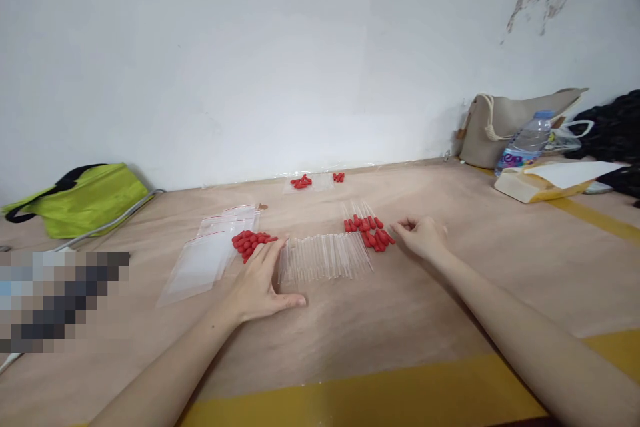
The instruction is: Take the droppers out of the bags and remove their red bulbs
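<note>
Thin clear pipette tubes lie side by side in a row on the brown table covering. My left hand is at the left end of that row, thumb and fingers spread apart. Behind its fingers is a heap of red rubber bulbs, partly covered by them. To the right of the tubes, more red bulbs lie in a small group, some on the ends of tubes that point away from me. My right hand is beside this group, fingers curled and fingertips pinched; what they hold, if anything, is too small to make out.
Clear zip bags lie at left, near a yellow-green pouch and a grey cable. Farther back, small red bulbs lie on clear plastic by the wall. A beige bag, a water bottle and an open envelope stand at right.
</note>
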Demonstrator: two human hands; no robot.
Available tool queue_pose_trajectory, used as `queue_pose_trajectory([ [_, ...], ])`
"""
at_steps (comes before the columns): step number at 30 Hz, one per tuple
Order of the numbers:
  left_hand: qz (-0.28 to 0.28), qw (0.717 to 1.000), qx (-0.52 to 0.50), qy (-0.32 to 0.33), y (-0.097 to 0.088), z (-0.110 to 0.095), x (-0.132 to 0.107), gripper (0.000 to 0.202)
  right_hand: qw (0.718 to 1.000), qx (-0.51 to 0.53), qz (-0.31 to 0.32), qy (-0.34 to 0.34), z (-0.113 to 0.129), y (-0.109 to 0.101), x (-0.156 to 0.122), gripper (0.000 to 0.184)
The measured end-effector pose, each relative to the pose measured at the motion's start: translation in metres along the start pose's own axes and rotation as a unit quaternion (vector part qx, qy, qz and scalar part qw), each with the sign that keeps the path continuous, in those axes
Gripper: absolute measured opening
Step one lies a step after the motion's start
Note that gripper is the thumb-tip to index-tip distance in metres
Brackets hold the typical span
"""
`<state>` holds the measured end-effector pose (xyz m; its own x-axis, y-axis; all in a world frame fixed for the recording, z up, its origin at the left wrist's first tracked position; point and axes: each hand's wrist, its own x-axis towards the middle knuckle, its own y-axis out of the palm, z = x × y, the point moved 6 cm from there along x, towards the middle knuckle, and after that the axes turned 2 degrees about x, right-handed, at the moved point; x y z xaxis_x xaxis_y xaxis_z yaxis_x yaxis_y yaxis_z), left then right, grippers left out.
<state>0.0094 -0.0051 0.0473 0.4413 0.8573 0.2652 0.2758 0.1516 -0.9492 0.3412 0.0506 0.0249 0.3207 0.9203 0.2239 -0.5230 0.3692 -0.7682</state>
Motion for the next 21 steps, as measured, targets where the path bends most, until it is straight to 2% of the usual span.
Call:
queue_pose_trajectory([
  [2,0.014,1.000,0.011,0.021,0.001,0.000,0.000,0.101,1.000,0.006,0.005,0.013,-0.002,0.002,0.000,0.024],
  [6,0.006,0.999,0.025,0.023,0.000,0.002,0.003,0.090,0.999,0.026,0.026,0.024,-0.004,0.007,0.007,0.023],
  [11,-0.005,0.999,0.038,0.013,-0.004,0.007,0.006,0.084,0.995,0.017,0.097,0.033,-0.001,0.018,0.037,0.025],
  [14,-0.024,0.999,0.041,0.027,-0.006,0.008,0.005,0.084,0.992,0.012,0.122,0.026,0.008,0.023,0.052,0.025],
  [18,-0.067,0.997,0.037,0.029,-0.008,0.008,0.002,0.083,0.990,0.005,0.142,-0.005,0.025,0.032,0.056,0.030],
  [21,-0.112,0.993,0.021,0.032,-0.011,0.006,0.002,0.074,0.991,0.005,0.125,-0.036,0.033,0.034,0.055,0.035],
])
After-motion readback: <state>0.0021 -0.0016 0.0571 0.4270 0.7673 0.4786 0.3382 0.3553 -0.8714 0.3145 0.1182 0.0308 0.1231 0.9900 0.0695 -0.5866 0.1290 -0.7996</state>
